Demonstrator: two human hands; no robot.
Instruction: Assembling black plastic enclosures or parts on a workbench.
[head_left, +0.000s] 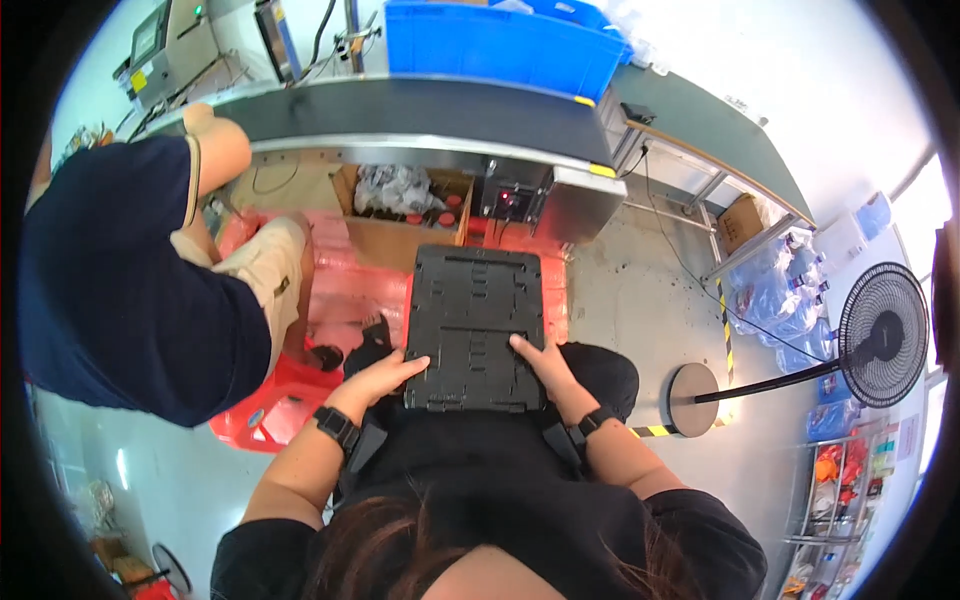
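A flat black plastic panel (pixel 476 310) with moulded ridges and slots, much like a folded-up crate, lies over my lap. My left hand (pixel 386 379) grips its near left edge, thumb on top and fingers hidden underneath. On the opposite edge, my right hand (pixel 546 364) holds it the same way. The panel's far end reaches toward an open cardboard box (pixel 405 240) under the conveyor, which contains red-capped items and crumpled clear plastic.
Ahead runs a dark conveyor belt (pixel 400 112), with a blue crate (pixel 500 45) behind it. A person in a dark shirt (pixel 150 290) sits close on my left on a red stool (pixel 262 410). A standing fan (pixel 884 336) and bagged bottles (pixel 775 290) are at right.
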